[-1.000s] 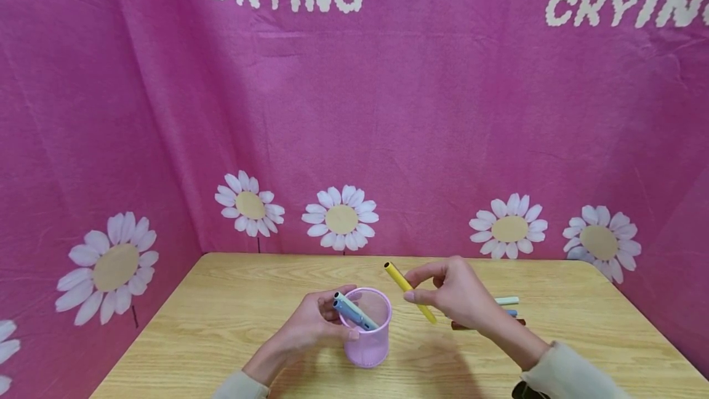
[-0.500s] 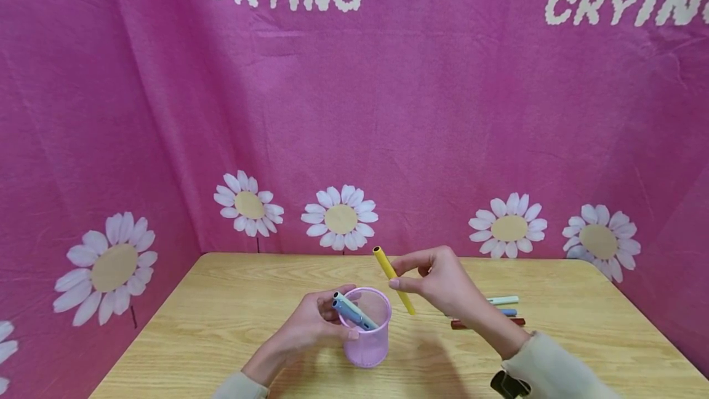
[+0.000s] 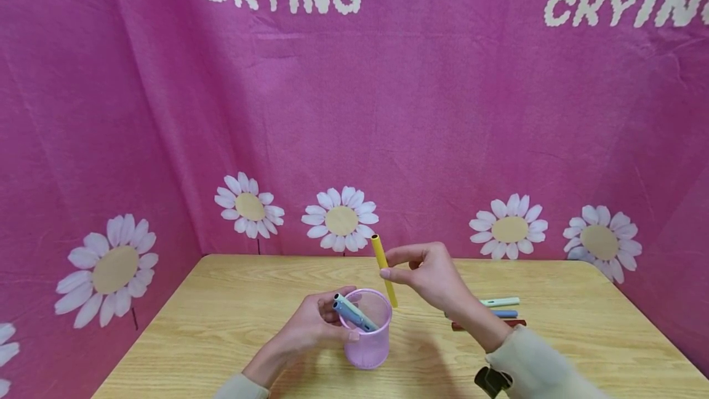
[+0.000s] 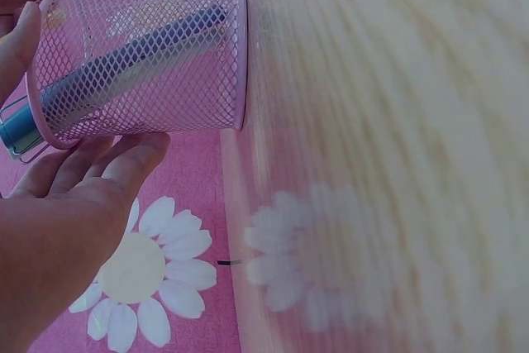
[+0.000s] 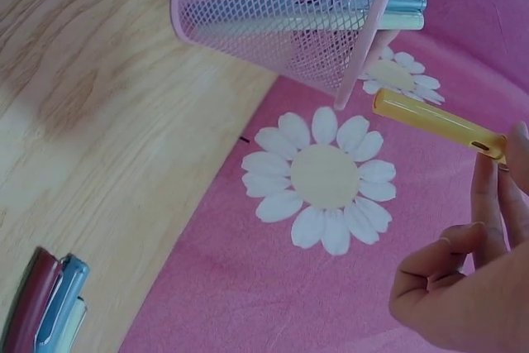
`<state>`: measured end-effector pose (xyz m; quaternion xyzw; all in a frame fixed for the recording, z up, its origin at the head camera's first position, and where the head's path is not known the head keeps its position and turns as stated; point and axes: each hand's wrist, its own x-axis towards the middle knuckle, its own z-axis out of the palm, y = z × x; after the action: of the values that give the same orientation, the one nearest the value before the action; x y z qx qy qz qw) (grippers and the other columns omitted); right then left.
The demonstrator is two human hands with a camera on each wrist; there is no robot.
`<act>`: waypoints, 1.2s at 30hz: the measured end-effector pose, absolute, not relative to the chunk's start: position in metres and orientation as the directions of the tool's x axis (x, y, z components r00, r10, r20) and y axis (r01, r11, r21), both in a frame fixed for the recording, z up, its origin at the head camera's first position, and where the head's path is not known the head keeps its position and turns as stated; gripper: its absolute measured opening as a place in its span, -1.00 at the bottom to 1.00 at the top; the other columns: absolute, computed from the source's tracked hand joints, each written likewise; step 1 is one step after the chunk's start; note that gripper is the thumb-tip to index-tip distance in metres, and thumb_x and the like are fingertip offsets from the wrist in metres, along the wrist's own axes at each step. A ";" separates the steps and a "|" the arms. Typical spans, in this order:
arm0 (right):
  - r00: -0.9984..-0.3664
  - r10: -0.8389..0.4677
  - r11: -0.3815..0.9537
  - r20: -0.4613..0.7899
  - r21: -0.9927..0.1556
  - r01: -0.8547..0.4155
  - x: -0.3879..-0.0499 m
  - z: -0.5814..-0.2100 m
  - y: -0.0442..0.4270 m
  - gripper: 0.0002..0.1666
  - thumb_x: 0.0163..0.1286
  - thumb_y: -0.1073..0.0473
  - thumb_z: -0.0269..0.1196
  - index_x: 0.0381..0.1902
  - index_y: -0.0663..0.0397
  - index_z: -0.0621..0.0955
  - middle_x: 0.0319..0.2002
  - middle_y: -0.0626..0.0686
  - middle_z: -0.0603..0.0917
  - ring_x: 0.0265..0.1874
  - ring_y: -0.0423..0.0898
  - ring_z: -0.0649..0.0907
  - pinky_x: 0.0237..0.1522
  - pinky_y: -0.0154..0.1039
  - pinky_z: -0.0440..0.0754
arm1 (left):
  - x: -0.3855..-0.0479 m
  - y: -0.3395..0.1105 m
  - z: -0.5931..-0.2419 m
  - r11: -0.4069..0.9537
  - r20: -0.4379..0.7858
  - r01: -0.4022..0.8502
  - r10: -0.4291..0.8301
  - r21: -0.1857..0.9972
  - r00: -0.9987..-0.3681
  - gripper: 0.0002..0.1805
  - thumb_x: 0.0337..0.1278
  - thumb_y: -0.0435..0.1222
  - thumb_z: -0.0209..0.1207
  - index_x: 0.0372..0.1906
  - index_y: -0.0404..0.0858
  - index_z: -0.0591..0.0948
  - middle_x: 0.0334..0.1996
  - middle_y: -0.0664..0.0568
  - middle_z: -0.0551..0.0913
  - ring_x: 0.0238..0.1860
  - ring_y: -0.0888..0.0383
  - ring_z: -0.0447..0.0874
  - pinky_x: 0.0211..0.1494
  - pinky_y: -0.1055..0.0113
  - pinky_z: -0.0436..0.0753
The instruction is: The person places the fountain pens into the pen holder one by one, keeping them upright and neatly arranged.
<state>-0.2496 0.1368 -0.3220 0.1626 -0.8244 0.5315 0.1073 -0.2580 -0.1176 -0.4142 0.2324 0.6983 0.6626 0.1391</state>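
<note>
A pink mesh pen cup (image 3: 367, 353) stands on the wooden table, with my left hand (image 3: 310, 326) holding its left side near the rim. Thumb and fingers lie on either side of the cup in the left wrist view. Inside lean a blue pen (image 5: 248, 6) and a pale green pen (image 5: 405, 20), their ends sticking out past the rim. My right hand (image 3: 434, 276) pinches a yellow pen (image 3: 391, 291) between thumb and fingers. That pen is nearly upright, its lower end beside and slightly above the cup's right rim, apart from it in the right wrist view.
To the right on the table (image 3: 221, 325) lie a pale green pen (image 3: 501, 302), a blue pen (image 3: 505, 314) and a dark red pen (image 3: 517, 323), partly hidden behind my right forearm. A pink cloth (image 3: 421, 109) with daisies hangs behind and at both sides.
My right hand has moved left and up with the yellow pen, which has turned more upright and come close to the cup. My left hand and the cup have stayed in place.
</note>
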 end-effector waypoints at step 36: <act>-0.937 -0.138 0.313 0.321 -0.883 -0.349 -0.254 -0.360 0.114 -0.76 0.15 0.30 0.60 -0.20 0.21 0.85 -0.25 0.05 0.84 -0.14 -0.07 0.67 -0.16 -0.25 0.52 | -0.258 -0.117 -0.413 0.050 0.095 0.137 0.495 0.989 -0.864 -0.13 0.06 -0.44 0.52 0.50 -0.44 0.42 0.13 -0.21 0.72 -0.05 0.05 0.68 0.05 0.33 0.65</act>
<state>-0.2545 0.1139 -0.3602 0.1511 -0.8050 0.5661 0.0933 -0.2580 -0.1166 -0.4126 0.2219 0.7117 0.6523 0.1369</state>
